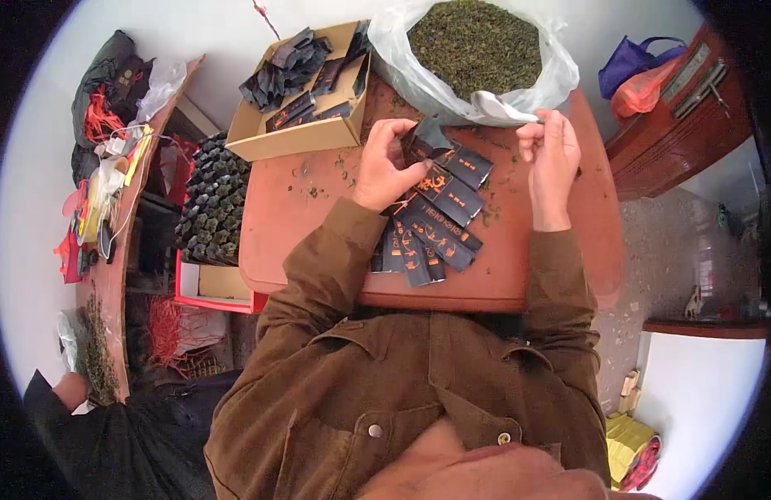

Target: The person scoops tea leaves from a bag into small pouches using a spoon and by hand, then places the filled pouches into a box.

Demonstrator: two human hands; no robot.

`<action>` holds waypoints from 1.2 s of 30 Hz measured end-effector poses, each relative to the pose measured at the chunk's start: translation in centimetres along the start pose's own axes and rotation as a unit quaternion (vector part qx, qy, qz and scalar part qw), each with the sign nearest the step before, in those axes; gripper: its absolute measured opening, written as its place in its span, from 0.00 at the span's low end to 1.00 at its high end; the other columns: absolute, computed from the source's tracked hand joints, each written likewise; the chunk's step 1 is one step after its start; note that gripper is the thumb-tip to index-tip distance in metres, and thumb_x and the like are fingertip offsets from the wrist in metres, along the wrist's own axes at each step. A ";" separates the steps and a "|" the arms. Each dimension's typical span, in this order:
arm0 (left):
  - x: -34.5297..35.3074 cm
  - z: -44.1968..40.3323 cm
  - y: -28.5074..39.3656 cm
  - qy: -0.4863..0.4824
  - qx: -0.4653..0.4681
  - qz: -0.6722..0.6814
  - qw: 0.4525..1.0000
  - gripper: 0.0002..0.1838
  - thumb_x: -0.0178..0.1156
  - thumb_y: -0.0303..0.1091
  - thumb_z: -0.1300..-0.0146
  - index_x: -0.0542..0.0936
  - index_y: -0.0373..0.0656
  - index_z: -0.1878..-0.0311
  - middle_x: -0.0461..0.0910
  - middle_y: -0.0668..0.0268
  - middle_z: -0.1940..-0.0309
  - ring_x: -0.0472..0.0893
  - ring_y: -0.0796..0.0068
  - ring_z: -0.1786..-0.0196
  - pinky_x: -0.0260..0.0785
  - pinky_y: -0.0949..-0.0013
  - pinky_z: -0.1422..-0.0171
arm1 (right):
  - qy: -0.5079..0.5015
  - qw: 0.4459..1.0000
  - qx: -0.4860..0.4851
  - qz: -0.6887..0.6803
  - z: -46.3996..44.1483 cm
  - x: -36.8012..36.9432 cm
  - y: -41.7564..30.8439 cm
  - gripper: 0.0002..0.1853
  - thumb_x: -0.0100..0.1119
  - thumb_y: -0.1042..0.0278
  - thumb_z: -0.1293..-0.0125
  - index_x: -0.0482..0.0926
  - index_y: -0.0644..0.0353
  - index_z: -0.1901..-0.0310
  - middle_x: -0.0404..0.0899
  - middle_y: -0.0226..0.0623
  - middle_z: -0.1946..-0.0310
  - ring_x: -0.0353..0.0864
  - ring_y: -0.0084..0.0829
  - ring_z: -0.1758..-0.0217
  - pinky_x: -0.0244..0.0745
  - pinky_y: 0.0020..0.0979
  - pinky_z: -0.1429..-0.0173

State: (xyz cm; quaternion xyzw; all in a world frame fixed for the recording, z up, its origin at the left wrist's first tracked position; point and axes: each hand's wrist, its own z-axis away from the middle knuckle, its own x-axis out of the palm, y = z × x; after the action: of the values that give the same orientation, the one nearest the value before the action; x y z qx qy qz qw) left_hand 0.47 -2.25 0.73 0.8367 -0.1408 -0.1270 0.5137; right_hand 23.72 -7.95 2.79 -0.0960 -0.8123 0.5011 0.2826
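Observation:
My left hand [389, 166] is closed round a dark packet [429, 140] whose top edge stands open, above the table [310, 225]. Between the fingers of my right hand [553, 148] is the handle of a white spoon [495, 107], its bowl at the near rim of a clear plastic bag [389, 48]. Dried green leaves [475, 50] fill the bag. Several flat black packets with orange print [452, 195] lie fanned out on the table, just below and to the right of my left hand.
A cardboard box [306, 142] of black packets stands at the back left. Left of the table, filled packets [210, 200] stand in rows above a red-edged box [214, 302]. At the far left, another person's hand [71, 389] is near a side table [112, 312]. Leaf crumbs dot the tabletop.

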 end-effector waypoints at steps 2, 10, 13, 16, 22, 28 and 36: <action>-0.1 -0.2 0.1 0.024 0.014 -0.055 0.998 0.27 0.70 0.21 0.55 0.73 0.36 0.48 0.67 0.64 0.52 0.74 0.71 0.46 0.74 0.69 0.44 | -0.014 0.999 0.000 0.042 -1.3 0.0 -0.1 0.16 0.45 0.57 0.22 0.75 0.63 0.55 0.81 0.34 0.76 0.71 0.17 0.79 0.66 0.20 0.74; -0.4 -1.6 -1.8 0.084 0.042 -0.124 0.988 0.29 0.72 0.29 0.55 0.74 0.37 0.47 0.72 0.62 0.53 0.74 0.66 0.47 0.67 0.66 0.38 | -0.110 0.885 -0.048 0.450 -8.0 3.6 0.1 0.14 0.49 0.61 0.27 0.77 0.64 0.61 0.82 0.42 0.77 0.83 0.36 0.73 0.77 0.36 0.64; 0.1 -1.6 -2.0 0.097 0.043 -0.129 0.986 0.29 0.72 0.28 0.55 0.74 0.37 0.47 0.72 0.61 0.53 0.74 0.66 0.47 0.67 0.65 0.39 | -0.102 0.886 -0.026 0.451 -9.3 5.0 4.3 0.15 0.47 0.59 0.28 0.77 0.62 0.63 0.82 0.43 0.80 0.84 0.45 0.69 0.77 0.44 0.56; 0.0 -1.6 -2.2 0.088 0.073 -0.174 0.978 0.29 0.72 0.28 0.55 0.75 0.37 0.47 0.72 0.60 0.53 0.74 0.64 0.47 0.67 0.64 0.39 | -0.077 0.909 -0.045 0.407 -9.4 6.4 6.0 0.16 0.45 0.60 0.28 0.77 0.64 0.62 0.83 0.43 0.78 0.84 0.43 0.71 0.77 0.41 0.58; -0.5 -1.3 -2.4 0.065 0.062 -0.166 0.982 0.30 0.72 0.27 0.52 0.74 0.37 0.44 0.73 0.62 0.52 0.74 0.66 0.44 0.67 0.65 0.37 | -0.049 0.936 0.017 0.349 -9.2 7.2 5.8 0.17 0.41 0.62 0.28 0.77 0.66 0.61 0.83 0.43 0.77 0.83 0.34 0.77 0.78 0.34 0.64; -0.9 -1.4 -2.3 0.055 0.074 -0.183 0.979 0.30 0.72 0.28 0.52 0.74 0.37 0.44 0.73 0.62 0.52 0.75 0.66 0.46 0.68 0.65 0.38 | -0.126 0.791 -0.276 0.531 -8.5 5.5 4.3 0.08 0.49 0.69 0.31 0.75 0.63 0.56 0.81 0.43 0.72 0.84 0.38 0.67 0.77 0.40 0.62; -0.6 -1.2 -2.2 0.071 0.077 -0.175 0.979 0.31 0.73 0.31 0.53 0.74 0.36 0.44 0.73 0.60 0.53 0.75 0.65 0.47 0.68 0.65 0.38 | -0.107 0.897 -0.234 0.359 -3.1 6.3 -5.8 0.09 0.51 0.68 0.27 0.79 0.63 0.55 0.81 0.40 0.74 0.83 0.30 0.71 0.77 0.31 0.63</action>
State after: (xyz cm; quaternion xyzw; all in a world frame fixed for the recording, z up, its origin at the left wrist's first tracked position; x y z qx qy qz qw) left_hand 0.54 -0.04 -0.66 0.8924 0.0348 -0.1442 0.4262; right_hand 21.02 -5.64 11.10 -0.3903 -0.8419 0.3711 -0.0353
